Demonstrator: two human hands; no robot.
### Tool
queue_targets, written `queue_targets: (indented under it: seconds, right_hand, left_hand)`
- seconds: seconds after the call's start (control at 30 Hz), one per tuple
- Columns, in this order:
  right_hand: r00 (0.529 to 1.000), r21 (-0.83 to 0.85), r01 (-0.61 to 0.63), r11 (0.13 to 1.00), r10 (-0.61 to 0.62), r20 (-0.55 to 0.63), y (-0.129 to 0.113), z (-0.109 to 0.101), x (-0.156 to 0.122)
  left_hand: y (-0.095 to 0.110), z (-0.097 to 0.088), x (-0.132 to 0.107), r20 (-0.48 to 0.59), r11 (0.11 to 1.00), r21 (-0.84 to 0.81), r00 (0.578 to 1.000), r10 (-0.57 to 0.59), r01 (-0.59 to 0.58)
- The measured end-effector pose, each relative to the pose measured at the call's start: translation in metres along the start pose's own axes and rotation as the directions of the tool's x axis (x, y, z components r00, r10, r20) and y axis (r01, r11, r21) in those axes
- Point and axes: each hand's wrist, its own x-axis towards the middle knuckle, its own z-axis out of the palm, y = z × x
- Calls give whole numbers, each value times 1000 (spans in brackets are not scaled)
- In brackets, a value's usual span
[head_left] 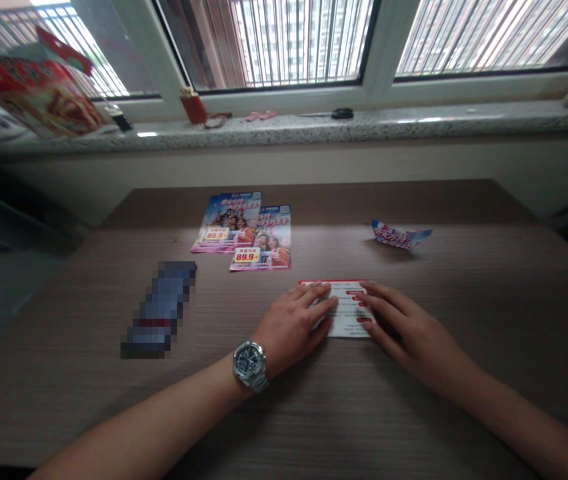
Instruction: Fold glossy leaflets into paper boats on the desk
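A white leaflet [347, 323] with red headings and small print lies on the wooden table, its printed text side up. My left hand [297, 327], with a metal watch [249, 360] on the wrist, rests on the leaflet's left part, fingers stretched out. On the right edge of the same sheet lie the fingertips of my right hand [404, 327], which are spread apart. Farther back on the right sits a small folded paper boat [400, 237] in blue, white and pink print. Neither hand grips anything.
Colourful flyers [264, 243] overlap at the back left of the table [214, 413]. A blurred-out phone-like object [161, 307] lies at left. On the stone windowsill [264, 133] are scissors [341, 114], a red box [193, 107] and a snack bag [49, 93].
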Motion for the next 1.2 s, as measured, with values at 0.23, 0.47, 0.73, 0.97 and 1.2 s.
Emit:
queue_targets:
  seconds: [0.23,0.47,0.73,0.97,1.2]
  right_hand:
    - [997,-119,45,992,-37,70,-3,20,11]
    - [992,-164,59,985,-40,118,5,28,8]
    - [994,-150,44,988,-28,104,4,29,7]
    - [991,-189,54,981,-30,127,5,29,7]
    - [990,-196,55,979,-28,137,6,29,7]
  left_hand:
    - [0,3,0,-12,1000,3,1000,-2,2]
    - [-2,1,-2,26,1000,8,1000,-5,5]
    - [-18,-7,-10,127,992,29,985,119,-123]
    - [-34,-25,-26,201,992,106,978,47,-69]
    - [-34,-33,-32,186,991,116,982,45,-68]
